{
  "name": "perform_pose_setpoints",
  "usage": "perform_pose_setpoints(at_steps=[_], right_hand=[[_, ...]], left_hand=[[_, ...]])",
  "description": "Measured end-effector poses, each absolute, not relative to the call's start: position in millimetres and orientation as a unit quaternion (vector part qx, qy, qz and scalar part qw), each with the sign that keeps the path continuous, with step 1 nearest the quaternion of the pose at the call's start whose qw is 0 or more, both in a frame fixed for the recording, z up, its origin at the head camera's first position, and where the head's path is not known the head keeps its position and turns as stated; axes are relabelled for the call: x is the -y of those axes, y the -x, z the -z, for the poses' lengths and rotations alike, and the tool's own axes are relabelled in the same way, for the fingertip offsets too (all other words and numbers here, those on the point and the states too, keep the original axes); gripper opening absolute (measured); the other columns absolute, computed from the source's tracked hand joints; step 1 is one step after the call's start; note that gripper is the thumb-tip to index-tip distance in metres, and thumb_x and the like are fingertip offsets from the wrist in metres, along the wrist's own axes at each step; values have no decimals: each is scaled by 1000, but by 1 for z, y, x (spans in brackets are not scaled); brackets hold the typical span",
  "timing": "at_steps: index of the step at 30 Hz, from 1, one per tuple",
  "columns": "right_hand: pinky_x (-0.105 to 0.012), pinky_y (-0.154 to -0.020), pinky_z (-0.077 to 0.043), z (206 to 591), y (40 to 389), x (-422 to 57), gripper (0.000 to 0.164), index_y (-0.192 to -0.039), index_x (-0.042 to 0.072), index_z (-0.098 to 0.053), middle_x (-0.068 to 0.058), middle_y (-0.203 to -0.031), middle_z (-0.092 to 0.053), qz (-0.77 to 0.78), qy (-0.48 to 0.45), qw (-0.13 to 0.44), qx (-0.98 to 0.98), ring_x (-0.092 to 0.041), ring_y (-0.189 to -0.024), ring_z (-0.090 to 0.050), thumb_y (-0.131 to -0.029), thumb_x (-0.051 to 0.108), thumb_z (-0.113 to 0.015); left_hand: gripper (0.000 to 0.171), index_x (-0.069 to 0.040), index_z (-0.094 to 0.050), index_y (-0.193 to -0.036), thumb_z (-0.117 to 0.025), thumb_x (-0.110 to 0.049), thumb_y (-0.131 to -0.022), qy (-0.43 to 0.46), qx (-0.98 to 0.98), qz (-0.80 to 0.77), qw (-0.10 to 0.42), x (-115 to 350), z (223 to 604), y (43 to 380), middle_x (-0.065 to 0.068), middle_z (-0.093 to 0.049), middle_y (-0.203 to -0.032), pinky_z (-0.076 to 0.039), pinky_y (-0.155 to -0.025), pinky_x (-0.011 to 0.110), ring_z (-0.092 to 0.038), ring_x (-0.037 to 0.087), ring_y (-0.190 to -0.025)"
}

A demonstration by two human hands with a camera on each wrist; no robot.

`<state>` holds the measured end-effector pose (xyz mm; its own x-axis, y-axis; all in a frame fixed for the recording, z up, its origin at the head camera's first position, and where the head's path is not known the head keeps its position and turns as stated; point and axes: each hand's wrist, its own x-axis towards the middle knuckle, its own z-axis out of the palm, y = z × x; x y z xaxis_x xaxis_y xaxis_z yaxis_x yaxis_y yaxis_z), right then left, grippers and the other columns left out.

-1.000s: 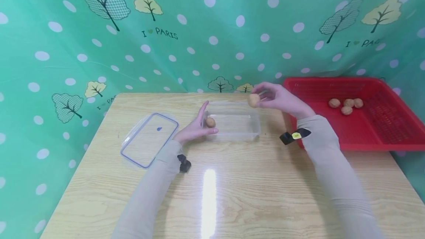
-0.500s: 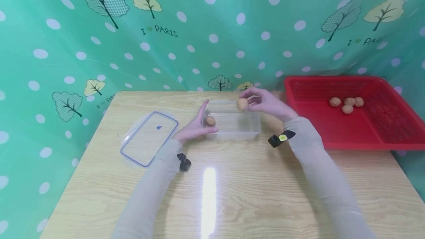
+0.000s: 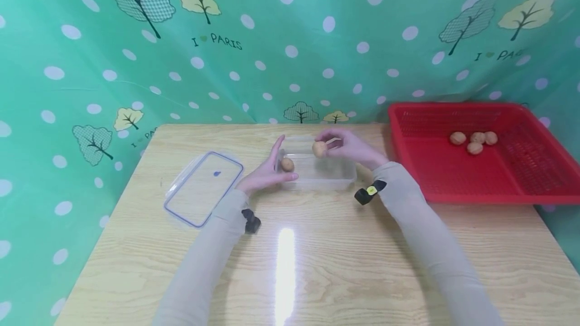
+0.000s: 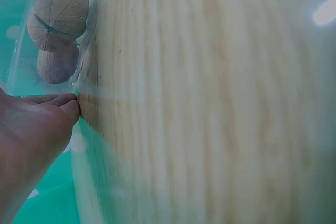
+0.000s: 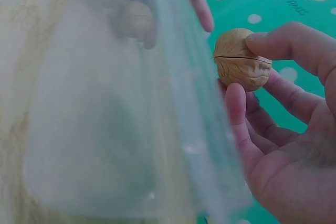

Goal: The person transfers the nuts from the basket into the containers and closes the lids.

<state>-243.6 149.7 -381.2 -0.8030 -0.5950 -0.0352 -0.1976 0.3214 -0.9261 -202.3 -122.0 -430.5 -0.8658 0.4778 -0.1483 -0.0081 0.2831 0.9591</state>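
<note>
A walnut is pinched between the thumb and fingers of my right hand, over the clear plastic container. The right wrist view shows this walnut beside the container's rim, its seam facing the camera. Another walnut lies inside at the container's left end. My left hand rests against that end, thumb along the near wall and fingers spread toward the far corner. In the left wrist view, the walnut shows through the clear wall, just beyond the left fingers.
A clear lid with a blue seal lies on the wooden table, left of the container. At the right stands a red plastic basket with several walnuts in it. A green patterned curtain hangs behind the table.
My right hand has moved left and slightly down with its walnut, from the container's right end to over its middle. My left hand stays in place.
</note>
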Motion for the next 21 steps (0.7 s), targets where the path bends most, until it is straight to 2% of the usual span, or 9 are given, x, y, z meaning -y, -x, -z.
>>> perform_pose_setpoints(at_steps=[6,14,17,21], right_hand=[[-43,-103,-40,388,243,-139,45,-129,2,-57,-12,-129,-55,506,246,196,-803,-31,-115,-55,-87,9,-72],[-42,-101,-42,396,247,-124,42,-128,6,-59,-7,-129,-56,501,248,209,-802,-28,-113,-56,-88,9,-69],[-41,-98,-44,399,248,-117,43,-128,6,-59,-8,-129,-55,505,240,220,-799,-27,-113,-56,-87,8,-70],[-39,-95,-48,401,247,-108,44,-128,2,-58,-10,-129,-55,508,241,229,-795,-29,-113,-56,-85,4,-70]], left_hand=[[114,-31,13,-154,-75,-16,-83,-151,-766,-587,214,120,410,192,23,6,-158,-4,-112,60,3,36,-144],[115,-32,14,-153,-75,-14,-83,-150,-755,-598,222,121,415,197,23,7,-158,-5,-111,60,3,36,-144],[116,-35,15,-152,-76,-16,-83,-149,-756,-598,221,122,426,202,21,7,-158,-4,-111,61,3,35,-144],[114,-46,13,-150,-76,-20,-83,-147,-759,-598,213,123,438,206,16,7,-160,-4,-111,62,3,32,-144]])
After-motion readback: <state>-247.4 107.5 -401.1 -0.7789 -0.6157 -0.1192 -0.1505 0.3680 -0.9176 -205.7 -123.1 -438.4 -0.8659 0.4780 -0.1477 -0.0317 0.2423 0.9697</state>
